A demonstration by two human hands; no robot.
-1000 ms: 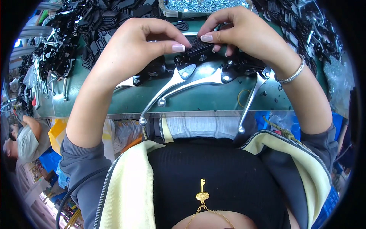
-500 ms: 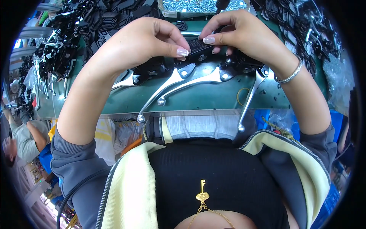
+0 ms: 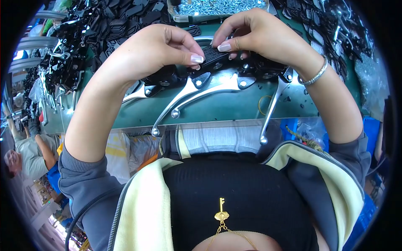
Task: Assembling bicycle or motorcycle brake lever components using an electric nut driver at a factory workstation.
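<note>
A small black rectangular cover with raised marks on its top lies between my hands, on or just over a black lever housing. My left hand pinches its left end between thumb and fingers. At the right end, my right hand has its thumb and index finger closed on the cover, with the other fingers curled underneath and partly hidden. Several silver brake levers with ball tips point toward me from black housings. Another black housing sits below my left hand.
A clear tray of small screws stands at the back, with black plates heaped to its left. More black parts are piled at the right. Lever assemblies crowd the far left of the green bench. Another person is at left.
Both hands remain on the black cover with nearly the same grip. The view has shifted slightly, and the right fingers sit a little closer to the left ones.
</note>
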